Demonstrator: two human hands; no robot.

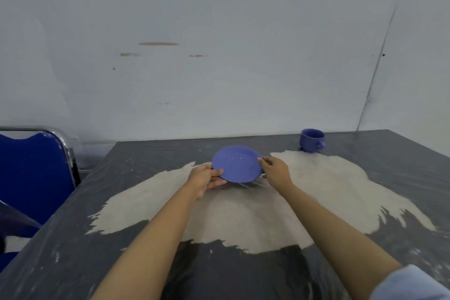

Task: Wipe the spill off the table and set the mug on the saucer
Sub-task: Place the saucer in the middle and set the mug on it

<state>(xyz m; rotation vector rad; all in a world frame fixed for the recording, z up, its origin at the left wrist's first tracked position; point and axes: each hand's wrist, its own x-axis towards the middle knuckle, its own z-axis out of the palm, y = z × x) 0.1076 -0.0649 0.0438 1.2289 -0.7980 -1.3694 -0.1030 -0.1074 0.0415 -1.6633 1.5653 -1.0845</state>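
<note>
The round blue ceramic saucer (pixel 235 163) is pinched at opposite rims by the left hand (pixel 205 177) and the right hand (pixel 275 170), tilted above the pale powdery spill (pixel 328 185); no writing is legible.

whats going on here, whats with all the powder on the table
A person holds a blue saucer by its edges, left hand on its left rim and right hand on its right. A wide pale powdery spill covers the dark table, still unwiped. The blue mug stands apart at the far right, not on the saucer.
</note>
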